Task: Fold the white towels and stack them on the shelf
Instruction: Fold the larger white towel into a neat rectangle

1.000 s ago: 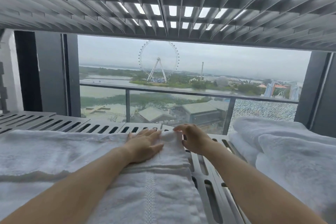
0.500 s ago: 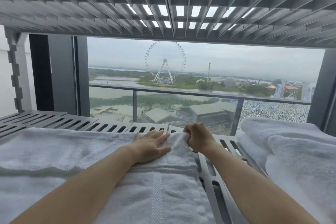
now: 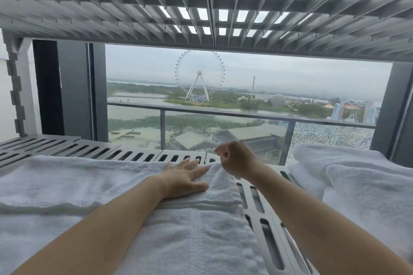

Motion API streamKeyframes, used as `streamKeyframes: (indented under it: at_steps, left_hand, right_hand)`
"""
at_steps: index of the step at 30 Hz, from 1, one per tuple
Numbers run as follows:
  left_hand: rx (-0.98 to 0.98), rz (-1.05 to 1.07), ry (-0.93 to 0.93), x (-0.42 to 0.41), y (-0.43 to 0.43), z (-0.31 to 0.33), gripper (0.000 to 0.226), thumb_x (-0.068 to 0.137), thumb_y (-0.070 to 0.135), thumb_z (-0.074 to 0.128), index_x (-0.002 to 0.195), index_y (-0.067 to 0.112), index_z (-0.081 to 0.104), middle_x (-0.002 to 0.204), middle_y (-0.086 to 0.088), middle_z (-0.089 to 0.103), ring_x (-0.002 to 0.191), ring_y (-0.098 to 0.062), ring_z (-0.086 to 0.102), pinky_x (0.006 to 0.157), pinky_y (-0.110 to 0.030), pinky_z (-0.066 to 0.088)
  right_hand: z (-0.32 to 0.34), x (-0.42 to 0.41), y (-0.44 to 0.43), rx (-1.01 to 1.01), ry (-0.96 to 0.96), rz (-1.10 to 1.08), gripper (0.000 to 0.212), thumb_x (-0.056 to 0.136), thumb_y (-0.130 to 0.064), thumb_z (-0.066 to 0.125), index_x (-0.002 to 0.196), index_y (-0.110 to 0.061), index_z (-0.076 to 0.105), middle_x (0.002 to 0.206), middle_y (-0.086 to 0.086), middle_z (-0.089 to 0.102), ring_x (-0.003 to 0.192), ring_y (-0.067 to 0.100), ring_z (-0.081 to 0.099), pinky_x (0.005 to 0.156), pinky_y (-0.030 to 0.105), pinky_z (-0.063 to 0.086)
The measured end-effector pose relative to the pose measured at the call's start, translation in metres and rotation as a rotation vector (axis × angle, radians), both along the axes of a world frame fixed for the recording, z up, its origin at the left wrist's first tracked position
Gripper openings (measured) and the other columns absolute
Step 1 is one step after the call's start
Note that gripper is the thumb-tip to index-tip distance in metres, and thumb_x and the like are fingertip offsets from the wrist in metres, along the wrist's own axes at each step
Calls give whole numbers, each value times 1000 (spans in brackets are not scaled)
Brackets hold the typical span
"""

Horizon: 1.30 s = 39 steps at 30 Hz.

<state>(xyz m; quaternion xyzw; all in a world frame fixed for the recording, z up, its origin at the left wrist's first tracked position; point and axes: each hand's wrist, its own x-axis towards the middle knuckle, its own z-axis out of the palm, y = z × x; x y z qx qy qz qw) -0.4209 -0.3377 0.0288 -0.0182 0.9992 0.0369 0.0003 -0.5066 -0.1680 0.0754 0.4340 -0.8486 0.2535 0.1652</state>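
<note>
A folded white towel (image 3: 196,234) lies on the grey slotted shelf (image 3: 266,225), its far end reaching toward the window. My left hand (image 3: 186,177) rests flat on that far end, fingers spread and palm down. My right hand (image 3: 238,158) hovers just above the towel's far right corner with the fingers curled into a loose fist. Nothing shows between those fingers. A wider layer of white towel (image 3: 67,181) spreads to the left under the folded one.
A pile of folded white towels (image 3: 362,183) sits on the shelf at the right. Another slatted shelf (image 3: 201,6) hangs close overhead. Behind the shelf is a window with a glass balcony railing (image 3: 245,116). Dark frame posts stand at both sides.
My right hand, which was gripping the towel's far right corner, has lifted off it and curled shut. My left hand stays pressed flat on the towel.
</note>
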Motion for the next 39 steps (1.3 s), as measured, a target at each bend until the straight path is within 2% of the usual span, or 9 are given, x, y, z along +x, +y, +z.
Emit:
streamKeyframes:
  at_steps: [2,4,6,11,16,21,26,32,39]
  left_hand:
    - [10,15,-9,2,3,2,74,81,76,24,144,46,-3,158,8,-7,144,-14,-12,112,-54,-10]
    - [31,53,-28,7,5,3,91,71,82,20,147,37,-3,157,10,-9,144,-12,-12,114,-54,-9]
    - [31,78,-49,11,3,3,96,72,82,23,148,31,-5,157,10,-12,143,-11,-13,115,-52,-8]
    - [43,76,-32,19,3,6,87,83,74,29,148,28,-6,156,9,-15,143,-12,-14,115,-48,-7]
    - [32,105,2,36,-7,4,73,88,69,21,148,34,-1,157,8,-13,144,-12,-12,116,-48,-6]
    - [28,99,9,69,-26,-2,66,88,68,17,146,40,3,157,8,-8,144,-11,-8,118,-41,-4]
    - [31,74,40,106,-37,-7,64,89,67,17,146,40,7,158,8,4,144,-9,2,118,-38,3]
    - [53,36,32,162,-42,-8,63,90,65,21,147,40,8,158,9,4,144,-10,2,118,-37,3]
    - [135,-55,12,241,-50,-15,60,90,64,22,146,44,10,157,15,3,143,-6,2,115,-30,2]
  right_hand:
    - [-11,12,-13,113,-30,47,30,89,-6,40,88,-11,69,91,12,69,83,26,61,70,36,49]
    - [-31,15,-23,416,-83,-9,39,97,-25,31,123,-6,54,130,17,54,120,28,49,96,36,39]
    - [-44,12,-25,561,-200,-72,59,99,-41,19,148,-9,13,158,8,11,145,23,10,117,40,13]
    - [-40,9,-29,599,-197,-116,65,97,-49,12,148,-14,-5,158,2,-10,145,20,-9,116,44,-5]
    - [-48,8,-29,556,-238,-27,65,96,-54,14,149,-20,-4,158,-1,-9,145,16,-9,115,43,-6]
    - [-42,20,-35,479,-64,0,64,97,-52,17,149,-18,2,158,-1,-5,145,15,-6,116,39,-4]
    - [-46,56,-35,504,-161,132,61,97,-52,21,149,-21,15,159,-1,4,145,13,0,115,33,0]
    - [-32,115,-15,327,83,184,33,98,-26,40,120,-10,59,129,5,59,120,23,52,101,35,40]
    - [-34,205,-19,337,62,307,28,95,-26,48,117,-20,65,127,-4,62,117,14,55,103,29,39]
